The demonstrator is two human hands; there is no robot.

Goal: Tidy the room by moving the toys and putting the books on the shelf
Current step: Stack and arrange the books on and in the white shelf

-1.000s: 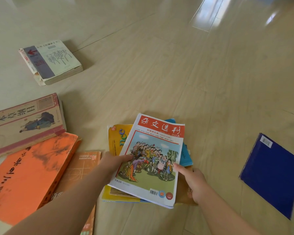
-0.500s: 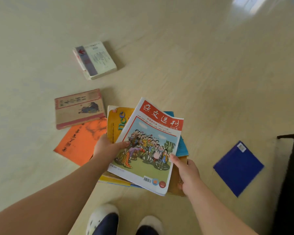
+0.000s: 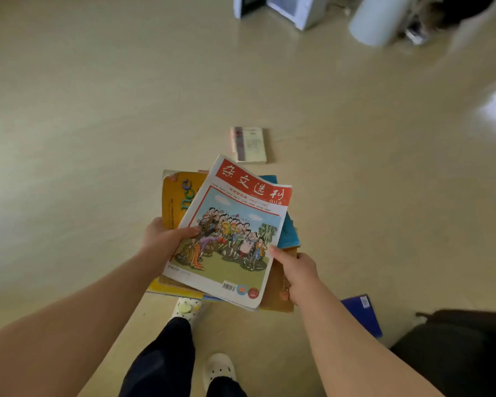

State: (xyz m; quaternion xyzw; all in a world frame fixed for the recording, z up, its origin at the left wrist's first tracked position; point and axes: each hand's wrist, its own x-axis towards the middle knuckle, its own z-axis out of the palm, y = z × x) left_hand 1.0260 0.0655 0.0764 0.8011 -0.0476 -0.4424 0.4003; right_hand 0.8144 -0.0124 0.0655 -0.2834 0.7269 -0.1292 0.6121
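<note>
We now stand with the stack of books (image 3: 278, 285) lifted off the floor (image 3: 98, 138) where it lay a second ago, so the carry to the shelf can begin; a thick pale book (image 3: 249, 144) beyond the hands and a flat blue book (image 3: 361, 310) by the right arm stay behind. Our left hand (image 3: 162, 239) and right hand (image 3: 297, 272) grip the stack's opposite edges, thumbs on its glossy, floppy top magazine (image 3: 232, 233).

A fanned stack of books (image 3: 229, 239), red-titled cartoon magazine (image 3: 235, 230) on top, held above the floor.
</note>
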